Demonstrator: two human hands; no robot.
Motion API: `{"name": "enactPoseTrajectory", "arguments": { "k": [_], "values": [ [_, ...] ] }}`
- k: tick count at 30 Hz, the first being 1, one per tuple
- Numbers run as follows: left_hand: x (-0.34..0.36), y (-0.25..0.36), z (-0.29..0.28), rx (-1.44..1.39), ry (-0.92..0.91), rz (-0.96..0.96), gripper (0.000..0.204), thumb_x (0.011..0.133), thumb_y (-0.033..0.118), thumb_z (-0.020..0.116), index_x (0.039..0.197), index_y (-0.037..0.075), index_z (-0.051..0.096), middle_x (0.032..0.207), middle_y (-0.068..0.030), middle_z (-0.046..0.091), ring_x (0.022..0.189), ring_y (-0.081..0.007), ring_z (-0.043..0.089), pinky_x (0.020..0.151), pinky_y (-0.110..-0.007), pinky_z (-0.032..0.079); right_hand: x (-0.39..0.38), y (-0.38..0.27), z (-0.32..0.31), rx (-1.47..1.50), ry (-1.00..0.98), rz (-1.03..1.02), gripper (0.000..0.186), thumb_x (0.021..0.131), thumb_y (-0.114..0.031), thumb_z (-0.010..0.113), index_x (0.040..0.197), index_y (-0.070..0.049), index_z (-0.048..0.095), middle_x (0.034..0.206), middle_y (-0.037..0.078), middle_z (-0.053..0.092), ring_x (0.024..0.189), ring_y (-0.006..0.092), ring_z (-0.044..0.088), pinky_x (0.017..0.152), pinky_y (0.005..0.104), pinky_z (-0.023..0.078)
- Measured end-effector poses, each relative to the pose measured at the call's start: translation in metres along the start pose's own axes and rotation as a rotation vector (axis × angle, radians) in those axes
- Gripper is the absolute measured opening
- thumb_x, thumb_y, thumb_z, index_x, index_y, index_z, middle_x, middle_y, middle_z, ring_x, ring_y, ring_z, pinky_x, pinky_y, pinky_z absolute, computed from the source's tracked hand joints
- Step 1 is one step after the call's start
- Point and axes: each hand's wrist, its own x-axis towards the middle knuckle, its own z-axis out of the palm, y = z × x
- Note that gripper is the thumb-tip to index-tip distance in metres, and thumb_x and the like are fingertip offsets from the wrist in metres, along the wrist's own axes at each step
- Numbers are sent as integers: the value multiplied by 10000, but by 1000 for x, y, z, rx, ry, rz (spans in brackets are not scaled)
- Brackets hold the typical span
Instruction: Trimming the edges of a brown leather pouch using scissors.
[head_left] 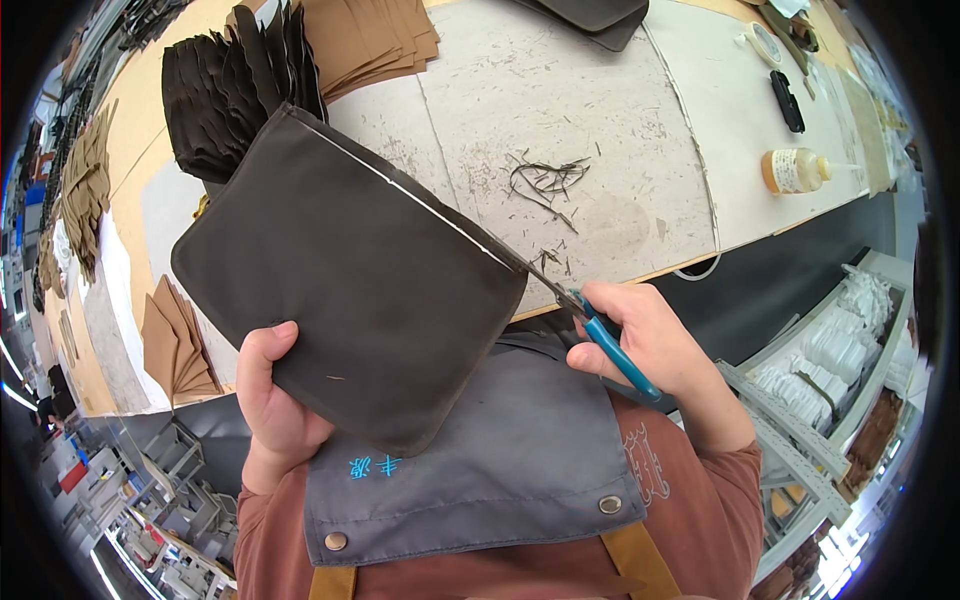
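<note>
A dark brown flat leather piece [350, 270] with rounded corners is tilted in front of me, a white line running along its upper right edge. My left hand [270, 385] grips its lower left edge, thumb on top and fingers hidden beneath. In my right hand [645, 335] are scissors [612, 345] with blue handles. Their blades meet the piece's right corner, at the end of the white line. Thin dark trimmings [550, 185] lie scattered on the table beyond.
Dark folded pieces [215, 105] and brown sheets [365, 40] are stacked at the back left. Folded brown pieces [175, 340] lie left. On the right stand a bottle of amber liquid [795, 171], a black tool [787, 101] and a tape roll [764, 42]. A shelf rack [800, 440] stands beyond the table edge.
</note>
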Motion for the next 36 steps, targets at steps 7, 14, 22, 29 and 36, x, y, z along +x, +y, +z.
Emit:
{"name": "enactPoseTrajectory", "arguments": {
  "k": [7,14,22,29,36],
  "values": [
    [2,0,-1,-15,-14,-24,422,893,211,370,1163,-89,493,1149,-208,596,1016,-289,607,888,-371,480,-2,4,2,70,62,-4,600,688,-530,767,650,-17,459,538,44,385,503,153,370,480,291,357],
    [2,-1,1,-28,-9,-31,427,889,210,380,1171,-93,485,1152,-213,591,1021,-297,604,899,-382,476,-3,9,2,140,104,-34,576,663,-480,812,618,-24,464,519,18,371,496,105,344,461,257,345],
    [1,-1,0,11,5,-31,432,883,206,378,1180,-92,474,1169,-216,581,1038,-301,596,904,-387,473,-1,9,-5,59,29,-37,679,669,-663,706,695,-35,449,569,47,398,527,180,406,513,302,382],
    [3,-2,0,-18,-15,-56,426,891,214,373,1157,-94,499,1145,-213,596,1024,-296,603,897,-380,475,1,7,-5,-33,-25,-18,712,669,-720,653,702,-41,443,621,83,449,577,250,466,554,339,396],
    [4,-3,2,-8,-2,-69,423,896,214,367,1147,-96,507,1138,-210,601,1020,-291,606,896,-375,477,2,10,-6,24,-25,-20,708,663,-692,685,662,-36,420,564,65,390,526,211,394,515,319,370]
  ]
}}
